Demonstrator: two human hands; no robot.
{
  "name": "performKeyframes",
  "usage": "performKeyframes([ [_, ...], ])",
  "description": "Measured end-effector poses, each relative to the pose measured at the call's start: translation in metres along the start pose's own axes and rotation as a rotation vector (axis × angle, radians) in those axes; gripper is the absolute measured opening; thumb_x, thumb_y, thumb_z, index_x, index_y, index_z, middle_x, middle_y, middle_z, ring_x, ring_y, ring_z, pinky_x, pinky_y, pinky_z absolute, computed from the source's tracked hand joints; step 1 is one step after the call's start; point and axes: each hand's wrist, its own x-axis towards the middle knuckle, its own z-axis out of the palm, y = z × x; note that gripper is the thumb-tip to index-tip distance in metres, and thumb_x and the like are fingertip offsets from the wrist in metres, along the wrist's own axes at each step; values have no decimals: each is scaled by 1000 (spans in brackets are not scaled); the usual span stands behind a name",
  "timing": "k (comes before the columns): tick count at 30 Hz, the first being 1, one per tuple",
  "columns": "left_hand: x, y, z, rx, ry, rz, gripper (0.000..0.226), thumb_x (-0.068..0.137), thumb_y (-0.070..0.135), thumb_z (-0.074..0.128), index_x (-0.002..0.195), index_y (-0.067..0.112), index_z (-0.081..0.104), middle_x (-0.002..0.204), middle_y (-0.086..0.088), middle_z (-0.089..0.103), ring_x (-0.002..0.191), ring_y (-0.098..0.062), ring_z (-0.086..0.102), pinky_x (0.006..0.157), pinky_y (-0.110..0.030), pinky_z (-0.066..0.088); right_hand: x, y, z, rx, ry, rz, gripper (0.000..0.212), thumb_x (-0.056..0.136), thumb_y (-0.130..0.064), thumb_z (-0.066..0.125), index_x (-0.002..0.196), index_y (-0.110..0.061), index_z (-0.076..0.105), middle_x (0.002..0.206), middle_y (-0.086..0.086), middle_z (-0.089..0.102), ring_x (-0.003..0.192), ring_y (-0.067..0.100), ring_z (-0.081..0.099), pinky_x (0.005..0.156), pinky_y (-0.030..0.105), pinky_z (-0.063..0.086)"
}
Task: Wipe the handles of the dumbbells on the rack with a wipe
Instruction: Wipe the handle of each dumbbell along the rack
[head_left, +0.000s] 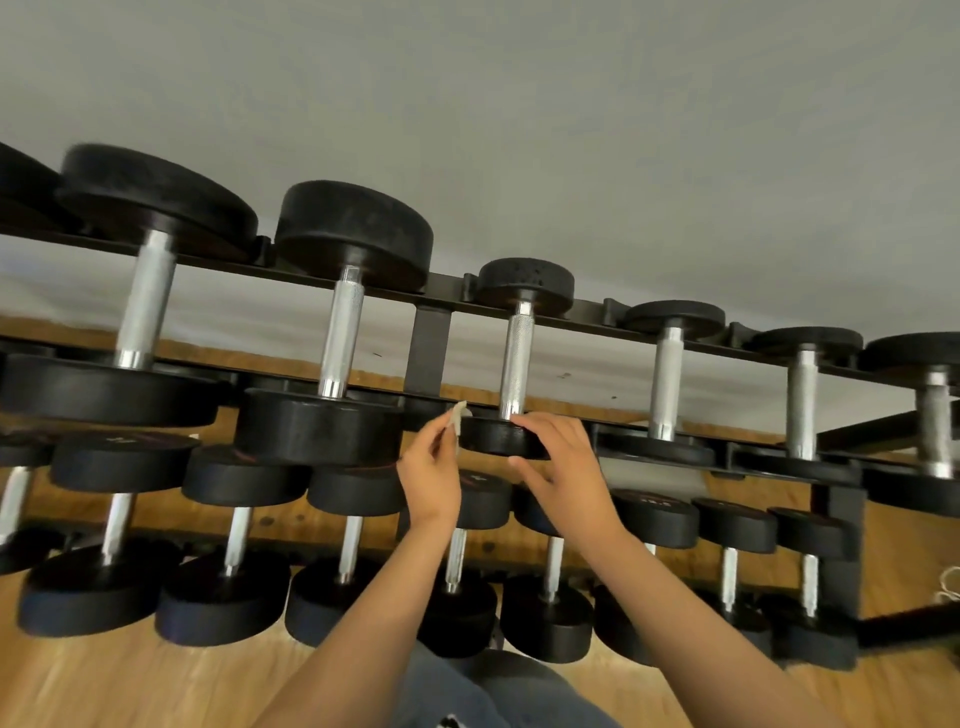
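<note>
A black rack (430, 340) carries black dumbbells with silver knurled handles on two tiers. My left hand (428, 470) pinches a small pale wipe (457, 415) just left of the near head of a small top-tier dumbbell (501, 436). My right hand (558, 462) grips that near head, fingers over its top edge and thumb under it. Its handle (516, 358) rises bare above my right fingers. Bigger dumbbells (340, 332) sit to the left, smaller ones (665, 379) to the right.
The lower tier holds several dumbbells (348, 551) under my forearms. A grey wall (519, 130) stands behind the rack. Wood flooring (156, 686) lies below, with my knee (498, 691) in dark trousers at the bottom centre. A white cord (948, 587) lies at the right edge.
</note>
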Motion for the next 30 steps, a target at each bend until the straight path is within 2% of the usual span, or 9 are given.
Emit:
performKeyframes([
  [5, 4, -18, 4, 8, -41, -48, 28, 96, 5, 54, 120, 11, 67, 105, 11, 68, 101, 6, 61, 91, -10, 47, 1, 0, -1, -13, -11, 6, 46, 88, -20, 68, 132, -22, 55, 129, -5, 55, 122, 2, 36, 99, 4, 20],
  [9, 1, -24, 5, -38, -43, -107, 31, 96, 2, 54, 123, 11, 65, 112, 6, 68, 105, 1, 60, 89, -5, 45, 0, -1, -1, -21, -10, 15, 46, 88, -20, 68, 131, -22, 55, 129, -6, 55, 120, -2, 34, 99, 4, 21],
  [15, 14, -24, 0, 2, -159, -94, 33, 96, 1, 53, 123, 14, 65, 114, 11, 66, 104, 10, 58, 93, -7, 44, -1, -1, 2, -12, 0, 25, 45, 88, -19, 68, 131, -21, 55, 128, -6, 55, 120, -1, 34, 100, 7, 22],
  [17, 11, -23, -1, 5, -136, -75, 30, 95, 2, 55, 119, 15, 66, 107, 12, 68, 100, 11, 60, 89, -8, 46, -2, -2, 3, -3, 10, 30, 45, 88, -18, 68, 131, -20, 55, 127, -6, 55, 119, -3, 32, 99, 3, 20],
  [20, 0, -23, -2, 22, -78, -52, 24, 95, 3, 56, 112, 14, 69, 96, 10, 71, 93, 3, 65, 84, -11, 50, -2, -3, 2, 7, 5, 44, 45, 88, -17, 68, 131, -21, 55, 128, -6, 54, 119, -3, 32, 98, 2, 19],
  [23, 0, -22, -5, 48, -96, -42, 26, 94, 2, 57, 113, 14, 69, 98, 9, 71, 94, 0, 66, 87, -14, 51, -2, -3, 1, 8, 0, 43, 45, 88, -17, 68, 131, -20, 55, 129, -5, 54, 120, -1, 33, 98, 3, 20],
  [26, 10, -15, -5, 94, -157, -51, 30, 94, 2, 57, 119, 12, 67, 108, 7, 69, 102, 0, 62, 95, -17, 49, -2, -3, 0, 14, -7, 34, 45, 88, -17, 68, 131, -21, 55, 128, -5, 55, 121, 2, 35, 98, 1, 19],
  [27, 9, -12, -4, 99, -143, -54, 30, 94, 2, 56, 120, 12, 67, 109, 7, 69, 103, -1, 62, 95, -17, 48, -2, -2, 0, 16, -10, 33, 45, 89, -17, 68, 131, -21, 55, 128, -5, 55, 122, 1, 35, 98, 1, 19],
  [30, -10, -4, -4, 102, -23, -37, 28, 94, 2, 58, 118, 11, 68, 103, 10, 68, 95, 5, 61, 87, -5, 45, -2, -2, 0, 23, -11, 41, 45, 89, -17, 67, 132, -21, 54, 129, -5, 54, 123, 5, 36, 98, 1, 19],
])
